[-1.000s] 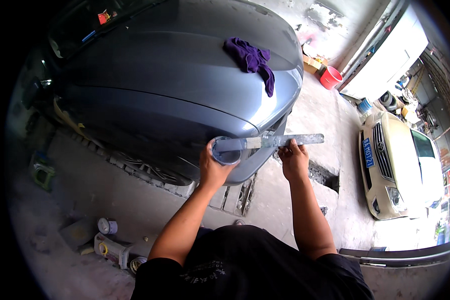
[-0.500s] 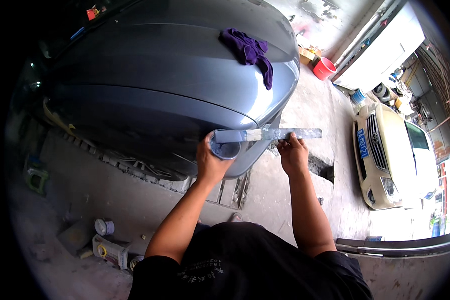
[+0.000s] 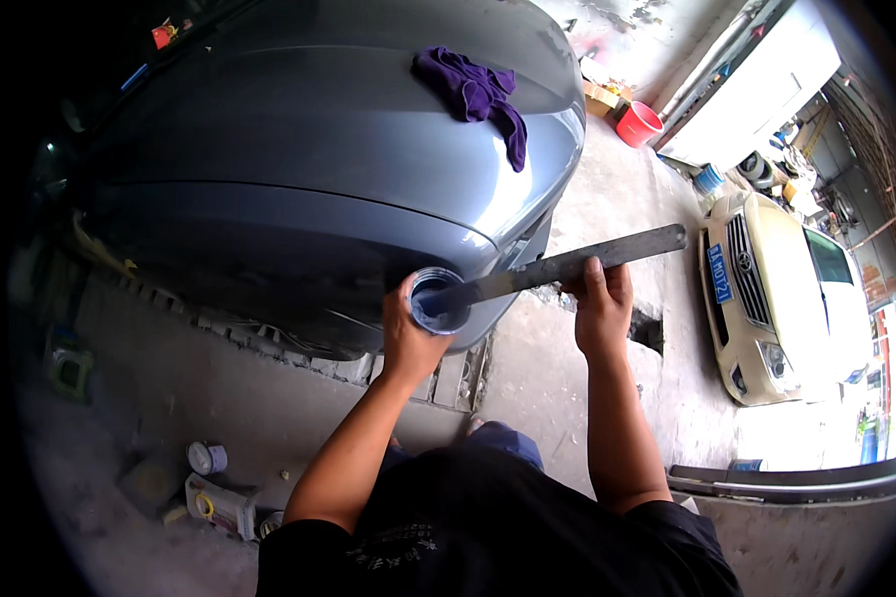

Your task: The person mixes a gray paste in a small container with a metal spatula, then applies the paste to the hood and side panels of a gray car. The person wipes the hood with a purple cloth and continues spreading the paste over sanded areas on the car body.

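My left hand [image 3: 408, 333] is wrapped round a small open cup [image 3: 465, 321] that holds grey-blue paint. A long flat stirring stick [image 3: 577, 263] dips its left end into the cup and slants up to the right. My right hand [image 3: 603, 310] grips the stick towards its far end, thumb on top. Both hands are in front of the corner of a grey-blue car [image 3: 368, 214]. A crumpled purple cloth [image 3: 478, 92] lies on the car's hood.
At the right stands a cream car [image 3: 767, 289]. A red bucket [image 3: 638, 124] is by the far wall, near a blue can [image 3: 708, 179]. On the floor at lower left are a white tub [image 3: 207, 458] and a box [image 3: 227, 505]. A floor pit [image 3: 647, 331] opens beyond my right hand.
The stick's left end has gone from lying across the cup's rim down into the cup. Its right end has risen, and my right hand has shifted slightly right.
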The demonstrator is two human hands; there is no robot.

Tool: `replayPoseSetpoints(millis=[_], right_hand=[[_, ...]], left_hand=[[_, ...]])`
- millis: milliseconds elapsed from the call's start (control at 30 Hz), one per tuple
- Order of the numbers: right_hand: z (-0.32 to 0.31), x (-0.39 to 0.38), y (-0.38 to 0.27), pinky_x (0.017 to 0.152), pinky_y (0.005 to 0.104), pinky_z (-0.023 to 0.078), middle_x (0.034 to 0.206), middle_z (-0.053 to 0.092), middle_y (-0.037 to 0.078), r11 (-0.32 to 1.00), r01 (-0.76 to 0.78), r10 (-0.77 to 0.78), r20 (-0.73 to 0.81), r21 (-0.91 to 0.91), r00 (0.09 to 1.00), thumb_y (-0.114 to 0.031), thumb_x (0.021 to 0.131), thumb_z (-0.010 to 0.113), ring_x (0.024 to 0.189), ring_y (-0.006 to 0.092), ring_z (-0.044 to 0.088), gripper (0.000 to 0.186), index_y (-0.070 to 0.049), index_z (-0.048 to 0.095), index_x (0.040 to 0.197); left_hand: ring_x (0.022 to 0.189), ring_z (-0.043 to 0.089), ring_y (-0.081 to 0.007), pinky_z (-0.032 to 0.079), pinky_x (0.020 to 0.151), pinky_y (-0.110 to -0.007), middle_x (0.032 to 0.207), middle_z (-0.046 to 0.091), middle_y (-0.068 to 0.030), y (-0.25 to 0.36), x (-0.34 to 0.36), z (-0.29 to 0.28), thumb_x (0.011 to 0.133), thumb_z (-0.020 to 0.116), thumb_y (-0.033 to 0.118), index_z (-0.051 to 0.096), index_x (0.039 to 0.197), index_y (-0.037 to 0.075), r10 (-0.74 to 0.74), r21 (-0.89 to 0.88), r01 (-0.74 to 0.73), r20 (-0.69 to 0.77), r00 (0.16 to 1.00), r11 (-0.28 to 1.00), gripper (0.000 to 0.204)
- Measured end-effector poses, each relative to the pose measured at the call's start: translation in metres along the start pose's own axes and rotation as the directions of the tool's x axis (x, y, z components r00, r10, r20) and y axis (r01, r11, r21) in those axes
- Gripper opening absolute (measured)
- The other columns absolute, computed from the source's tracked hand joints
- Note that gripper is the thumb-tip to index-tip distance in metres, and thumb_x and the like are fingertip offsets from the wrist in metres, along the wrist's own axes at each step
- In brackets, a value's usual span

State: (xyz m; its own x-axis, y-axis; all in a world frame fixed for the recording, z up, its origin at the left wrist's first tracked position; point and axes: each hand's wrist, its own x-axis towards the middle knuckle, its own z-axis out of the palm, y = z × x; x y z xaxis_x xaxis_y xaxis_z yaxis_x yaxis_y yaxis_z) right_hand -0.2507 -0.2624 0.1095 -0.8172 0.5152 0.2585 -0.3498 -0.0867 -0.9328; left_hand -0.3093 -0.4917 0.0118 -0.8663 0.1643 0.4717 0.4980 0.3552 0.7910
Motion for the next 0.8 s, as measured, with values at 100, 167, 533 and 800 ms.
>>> replayPoseSetpoints(millis=[100,167,533,800], right_hand=[[-0.003,0.008,-0.017,0.074,0.0288,0.049,0.093,0.062,0.007,0.961,0.19,-0.146,0.217,-0.201,0.965,-0.016,0.1,0.055,0.081,0.0145,0.059,0.02,0.001,0.051,0.109],[-0.008,0.015,-0.014,0.074,0.03,0.05,0.093,0.064,0.009,0.948,0.244,-0.18,0.287,-0.206,0.941,-0.014,0.1,0.055,0.083,0.0156,0.062,0.02,0.002,0.051,0.11],[-0.072,0.087,0.016,0.06,0.0269,0.047,0.082,0.063,0.007,0.986,-0.149,0.164,0.39,-0.07,0.906,-0.015,0.101,0.053,0.068,0.0138,0.059,0.017,0.001,0.053,0.106],[-0.099,0.141,0.045,0.07,0.03,0.051,0.096,0.061,0.004,0.938,-0.333,0.268,0.406,0.095,0.873,-0.019,0.1,0.053,0.077,0.0137,0.059,0.018,-0.004,0.053,0.111]], left_hand=[[0.112,0.054,-0.0351,0.044,0.095,-0.043,0.12,0.054,-0.0177,0.013,-0.004,0.015,0.062,0.089,0.011,0.043,0.133,0.004,0.07,0.068,-0.066,-0.053,0.996,0.996,0.085],[0.11,0.055,-0.0349,0.045,0.094,-0.043,0.119,0.055,-0.0174,0.026,-0.005,0.029,0.062,0.089,0.01,0.045,0.133,0.004,0.092,0.078,-0.086,-0.067,0.994,0.993,0.083],[0.114,0.054,-0.0362,0.044,0.096,-0.044,0.124,0.053,-0.0192,0.066,-0.031,0.116,0.061,0.088,0.01,0.04,0.136,0.002,-0.051,0.272,0.116,-0.234,0.971,0.955,0.089],[0.117,0.054,-0.0347,0.045,0.098,-0.042,0.128,0.051,-0.0196,0.072,-0.022,0.144,0.065,0.089,0.021,0.04,0.135,0.002,-0.147,0.29,0.275,-0.395,0.907,0.917,0.088]])
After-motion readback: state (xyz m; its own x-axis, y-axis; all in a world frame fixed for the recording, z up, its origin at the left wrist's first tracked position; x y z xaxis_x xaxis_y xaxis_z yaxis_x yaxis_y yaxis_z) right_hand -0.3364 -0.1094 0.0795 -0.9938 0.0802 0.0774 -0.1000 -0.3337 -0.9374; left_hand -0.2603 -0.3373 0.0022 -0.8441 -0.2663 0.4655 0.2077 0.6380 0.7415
